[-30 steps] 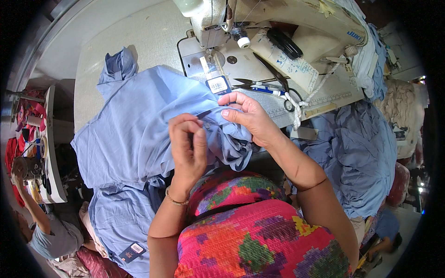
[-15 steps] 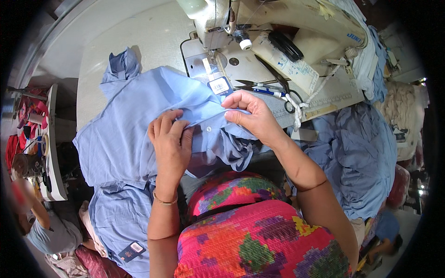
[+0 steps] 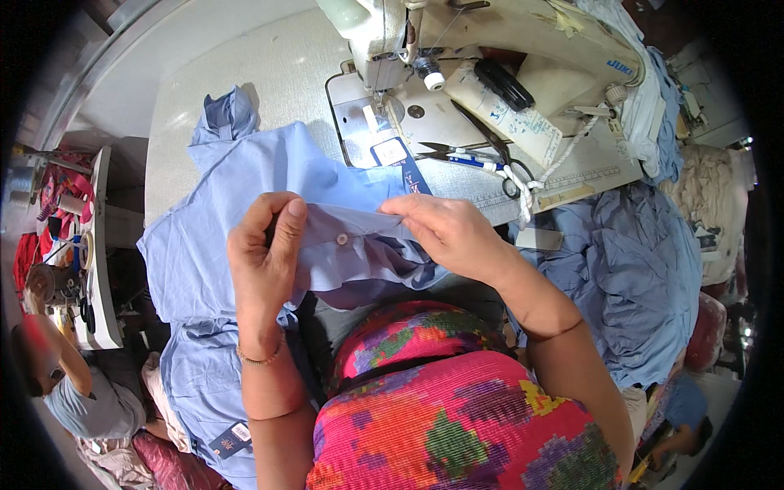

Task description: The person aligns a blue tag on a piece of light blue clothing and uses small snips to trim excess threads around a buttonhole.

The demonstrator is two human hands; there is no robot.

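Observation:
A light blue shirt [image 3: 220, 212] lies across the table and over its front edge. My left hand [image 3: 265, 253] is closed on the edge of its cloth, thumb on top. To the right, the fingers of my right hand [image 3: 457, 233] pinch the same edge, so a strip of fabric stretches between the two hands. A pale button [image 3: 342, 239] shows on that strip, below the held edge. Just beyond my right fingers, a dark blue tag [image 3: 414, 175] and a white label [image 3: 389, 151] lie close to the sewing machine's needle [image 3: 378, 95].
The sewing machine [image 3: 384, 49] stands at the back. Scissors [image 3: 513, 173], small snips [image 3: 441, 153] and a white cord [image 3: 535, 186] lie right of its plate. Blue garments [image 3: 621, 269] are heaped at right; a tagged one [image 3: 204, 367] hangs at left. A co-worker [image 3: 94, 404] sits far left.
My left hand has moved left and turned, going from fingers laid on the cloth to a grip on its edge. My right hand has shifted slightly lower. The strip is now pulled taut.

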